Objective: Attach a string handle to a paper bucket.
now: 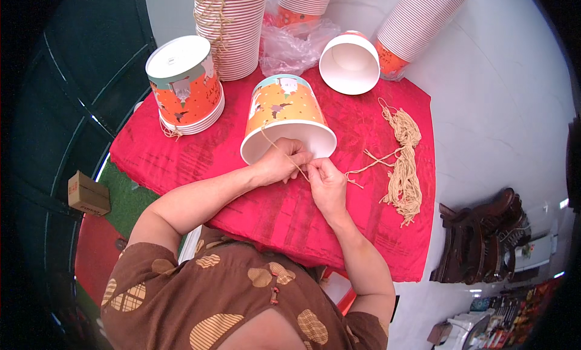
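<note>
Red cloth covers the worktop (181, 150), which fills the middle of the frame against a pale floor. At far left, low beside the worktop, sits a small cardboard box (88, 194). In the upper left stands an upside-down orange paper bucket (183, 84) on a short stack, and behind it rises a tall stack of buckets (233, 29) whose top is cut off by the frame edge.

At centre lies the orange bucket (287, 117) on its side, its long axis running from the upper middle down toward the person, open white mouth facing the hands. The left hand (281, 162) rests against the lower rim, fingers curled around a thin tan string (277, 147) that runs up over the bucket's wall. Just right of it, touching, the right hand (325, 180) pinches the same string below the rim; where the string ends between the fingers is hidden.

Above right, another bucket (350, 62) lies with its white inside showing. Further right lies a bundle of tan strings (404, 168), well apart from the hands.
</note>
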Demonstrator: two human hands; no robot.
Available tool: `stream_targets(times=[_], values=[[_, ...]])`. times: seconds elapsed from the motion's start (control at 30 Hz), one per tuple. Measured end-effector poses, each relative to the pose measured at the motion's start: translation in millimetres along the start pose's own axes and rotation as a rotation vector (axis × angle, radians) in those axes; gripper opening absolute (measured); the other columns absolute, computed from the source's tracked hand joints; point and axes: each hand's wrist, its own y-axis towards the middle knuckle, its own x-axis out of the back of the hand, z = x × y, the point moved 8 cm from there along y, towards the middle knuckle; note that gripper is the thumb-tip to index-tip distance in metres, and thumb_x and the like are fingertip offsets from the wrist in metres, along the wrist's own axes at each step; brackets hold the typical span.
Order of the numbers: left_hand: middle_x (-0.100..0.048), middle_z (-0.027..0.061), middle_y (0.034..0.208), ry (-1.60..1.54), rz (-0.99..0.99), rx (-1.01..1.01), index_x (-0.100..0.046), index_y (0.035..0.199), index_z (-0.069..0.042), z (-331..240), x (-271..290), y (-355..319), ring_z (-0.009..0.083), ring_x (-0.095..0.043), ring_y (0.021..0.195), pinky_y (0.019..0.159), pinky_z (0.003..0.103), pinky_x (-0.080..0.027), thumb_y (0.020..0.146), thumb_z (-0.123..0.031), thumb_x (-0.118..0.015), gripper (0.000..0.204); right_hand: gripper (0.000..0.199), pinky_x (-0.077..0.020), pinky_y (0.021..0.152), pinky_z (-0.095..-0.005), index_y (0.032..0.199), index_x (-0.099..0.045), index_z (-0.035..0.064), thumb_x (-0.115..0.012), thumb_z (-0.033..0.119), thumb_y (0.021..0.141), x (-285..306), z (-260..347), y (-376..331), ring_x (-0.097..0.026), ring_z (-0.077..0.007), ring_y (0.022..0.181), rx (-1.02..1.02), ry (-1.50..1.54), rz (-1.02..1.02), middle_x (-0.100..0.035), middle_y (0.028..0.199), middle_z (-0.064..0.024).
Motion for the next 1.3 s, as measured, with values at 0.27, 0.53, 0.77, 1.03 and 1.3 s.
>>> stream_targets(times=[0.27, 0.53, 0.77, 1.03, 1.3], values=[[-0.057, 0.0041, 0.059, -0.091, 0.014, 0.069, -0.061, 0.073, 0.000, -0.3, 5.2, -1.7, 0.0101, -0.052, 0.045, 0.035, 0.024, -0.040, 0.090, -0.019, -0.058, 0.026, 0.005, -0.0485, 0.052, -0.0367, 0.084, -0.059, 0.0023, -0.064, 0.002, 0.084, -1.0, 16.0, 0.0, -0.065, -0.0270, 0.059, 0.065, -0.171, 0.047, -0.062, 0.068, -0.0160], [-0.058, 0.0041, 0.062, -0.212, 0.076, 0.181, -0.063, 0.078, -0.001, 3.1, 6.0, -4.0, 0.0085, -0.051, 0.044, 0.034, 0.022, -0.036, 0.091, -0.014, -0.062, 0.019, 0.005, -0.0437, 0.049, -0.0300, 0.085, -0.058, 0.0006, -0.062, -0.002, 0.084, -0.9, 32.6, 0.5, -0.053, -0.0109, 0.053, 0.208, -0.269, 0.064, -0.055, 0.060, -0.0100], [-0.059, 0.0022, 0.074, -0.064, 0.190, 0.203, -0.063, 0.092, -0.001, 9.1, -1.6, -4.5, 0.0085, -0.056, 0.063, 0.050, 0.023, -0.044, 0.088, -0.003, -0.060, 0.005, 0.008, -0.0486, 0.052, -0.0417, 0.083, -0.055, 0.0023, -0.063, 0.000, 0.083, 0.0, 30.3, 2.6, -0.065, -0.0342, 0.063, 0.140, -0.257, 0.074, -0.062, 0.069, -0.0173], [-0.061, 0.0108, 0.078, 0.305, -0.007, -0.364, -0.059, 0.095, -0.001, -11.3, -11.6, -7.2, 0.0227, -0.062, 0.075, 0.067, 0.035, -0.050, 0.078, 0.007, -0.056, 0.019, 0.006, -0.0487, 0.051, -0.0405, 0.084, -0.056, 0.0021, -0.062, 0.001, 0.084, -1.4, 26.1, 2.3, -0.066, -0.0331, 0.062, 0.130, -0.211, 0.084, -0.062, 0.069, -0.0178], [-0.060, 0.0038, 0.082, 0.280, -0.077, -0.287, -0.060, 0.099, -0.001, -4.6, -8.2, -6.0, 0.0121, -0.058, 0.076, 0.068, 0.027, -0.049, 0.082, 0.007, -0.060, 0.019, 0.006, -0.0482, 0.052, -0.0391, 0.084, -0.056, 0.0012, -0.061, 0.001, 0.085, -1.5, 18.4, 3.1, -0.065, -0.0310, 0.060, 0.063, -0.157, 0.091, -0.061, 0.067, -0.0182]])
